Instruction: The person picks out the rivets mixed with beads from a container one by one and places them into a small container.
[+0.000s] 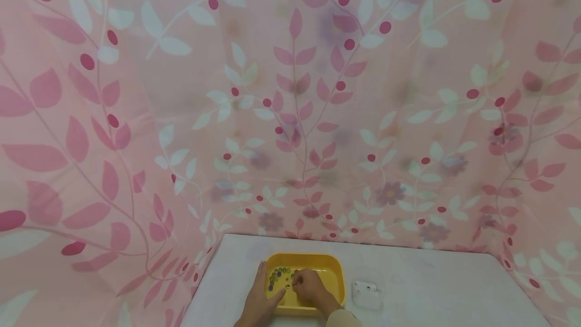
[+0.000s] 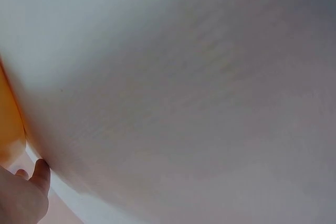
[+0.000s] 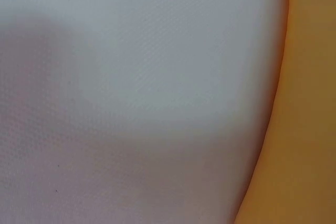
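Observation:
A yellow tray (image 1: 333,271) sits on the white table (image 1: 431,281) near its front edge. Several small coloured beads (image 1: 278,273) lie in the tray's left part. My left hand (image 1: 268,289) rests against the tray's left rim with straight fingers, the thumb reaching into the tray. In the left wrist view one fingertip (image 2: 41,174) touches the table beside the tray's edge (image 2: 8,124). My right hand (image 1: 305,284) is inside the tray, its fingers curled down by the beads. It is too small to tell whether it pinches one. The right wrist view shows only the table and the tray's side (image 3: 307,129).
A small white case (image 1: 366,294) lies on the table just right of the tray. Pink leaf-patterned cloth (image 1: 290,115) closes the table in at the back and on both sides. Bare table stretches to the right of the case.

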{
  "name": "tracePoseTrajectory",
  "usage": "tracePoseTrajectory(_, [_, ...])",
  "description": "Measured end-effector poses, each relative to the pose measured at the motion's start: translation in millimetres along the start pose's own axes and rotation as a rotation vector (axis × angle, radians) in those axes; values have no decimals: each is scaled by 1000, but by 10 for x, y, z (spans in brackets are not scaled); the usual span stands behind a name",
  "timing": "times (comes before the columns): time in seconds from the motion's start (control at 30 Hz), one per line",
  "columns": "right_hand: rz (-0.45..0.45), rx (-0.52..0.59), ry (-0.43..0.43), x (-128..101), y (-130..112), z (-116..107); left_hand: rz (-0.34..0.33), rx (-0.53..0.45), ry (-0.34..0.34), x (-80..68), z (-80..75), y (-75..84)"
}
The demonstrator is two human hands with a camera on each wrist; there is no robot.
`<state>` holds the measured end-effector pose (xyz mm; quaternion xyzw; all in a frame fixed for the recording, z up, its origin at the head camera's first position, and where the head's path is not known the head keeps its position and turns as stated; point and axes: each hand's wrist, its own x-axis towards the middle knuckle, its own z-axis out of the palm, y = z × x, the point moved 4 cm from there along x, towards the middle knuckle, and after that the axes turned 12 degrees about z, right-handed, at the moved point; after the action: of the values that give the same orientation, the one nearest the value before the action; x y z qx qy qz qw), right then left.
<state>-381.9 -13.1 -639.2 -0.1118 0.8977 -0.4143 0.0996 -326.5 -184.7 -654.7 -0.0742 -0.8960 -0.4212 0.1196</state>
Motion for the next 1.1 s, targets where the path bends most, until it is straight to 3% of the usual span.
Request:
tracePoseTrajectory(0.13, [44, 3, -33, -8, 27, 17, 1, 2, 10, -11, 23, -21])
tracePoseTrajectory(0.4, [-49, -2, 9, -25, 79, 68, 16, 16, 34, -53, 45, -10])
tracePoseTrajectory(0.57, [-30, -14, 26, 46, 68, 63, 13, 13, 16, -7, -1, 21])
tracePoseTrajectory(0.8, [17, -7, -48, 25, 38, 51, -22, 15, 2, -17, -1, 4])
tracePoseTrajectory(0.97, [-39, -19, -44, 8, 1, -5, -19, 10, -6, 2, -18, 12])
tracePoseTrajectory(1.1, [-102, -70, -28, 3, -44, -61, 32, 36, 10, 7, -56, 59])
